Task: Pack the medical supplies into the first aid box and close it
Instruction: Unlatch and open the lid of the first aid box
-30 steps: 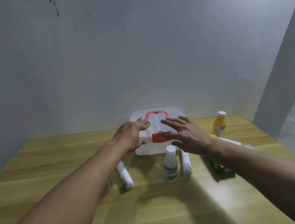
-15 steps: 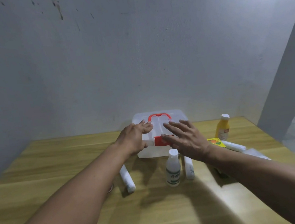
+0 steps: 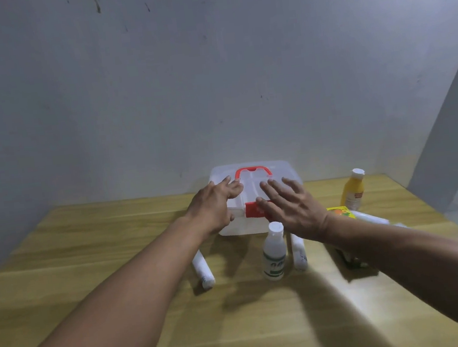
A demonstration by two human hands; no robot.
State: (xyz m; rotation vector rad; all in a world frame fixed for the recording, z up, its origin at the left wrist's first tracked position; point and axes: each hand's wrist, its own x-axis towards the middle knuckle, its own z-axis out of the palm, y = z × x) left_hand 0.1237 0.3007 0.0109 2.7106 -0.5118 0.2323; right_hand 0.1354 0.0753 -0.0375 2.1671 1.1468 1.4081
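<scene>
A translucent first aid box [image 3: 279, 172] with a red handle and red front latch [image 3: 253, 210] stands shut at the far middle of the wooden table [image 3: 87, 246]. My left hand [image 3: 214, 206] rests on the box's left front, fingers spread over the lid. My right hand [image 3: 291, 209] hovers at the latch, fingers apart, thumb by the red clip. In front of the box stand a white bottle [image 3: 273, 251] and lie two white rolls [image 3: 203, 269] [image 3: 299, 252]. A yellow bottle [image 3: 352, 192] stands to the right.
A yellow packet [image 3: 340, 212] and a white tube [image 3: 370, 218] lie right of the box, partly behind my right forearm. A dark green item [image 3: 349, 259] peeks from under that arm. A grey wall runs close behind the table.
Both hands have stayed on the box's front and shifted only slightly. The view has tilted a little, so the box sits lower in the frame.
</scene>
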